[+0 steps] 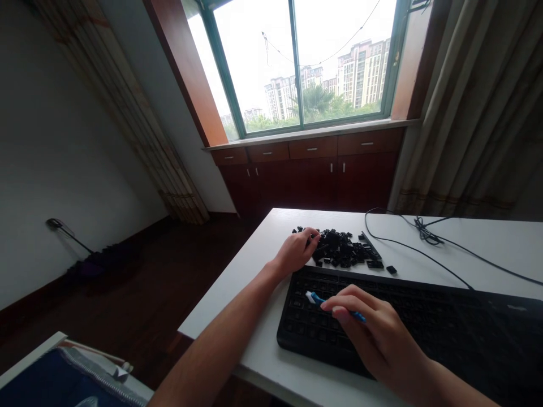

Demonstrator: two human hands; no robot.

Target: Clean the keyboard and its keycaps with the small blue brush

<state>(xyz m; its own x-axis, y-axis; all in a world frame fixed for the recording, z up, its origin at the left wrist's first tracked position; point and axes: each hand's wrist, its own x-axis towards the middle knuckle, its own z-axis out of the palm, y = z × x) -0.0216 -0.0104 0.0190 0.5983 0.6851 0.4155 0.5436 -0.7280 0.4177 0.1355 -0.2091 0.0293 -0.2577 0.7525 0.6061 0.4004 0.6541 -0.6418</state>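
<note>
A small blue brush with a white head (316, 299) is gripped between the thumb and curled fingers (339, 308) of the right hand (373, 333), just below the middle of the frame. The white head points to the left and is held against the bare left part of a black keyboard (424, 322), whose keycaps are seen to be removed there. The keyboard is laid across the lower right of the frame on a white counter (263, 249).

The left hand (297, 251) is placed above and to the left of the right one, at the centre of the frame. Its fingers are narrowly closed into the left edge of a pile of loose black keycaps (343, 249); whether a keycap is actually pinched cannot be told. The pile is heaped on the counter just behind the keyboard, and a single keycap (391, 269) is set apart to its right.

A black cable (424, 234) is looped over the counter in the right half of the frame. Behind the counter, a dark wooden cabinet (314, 169) is seen under a large window (297, 62) at upper centre.
</note>
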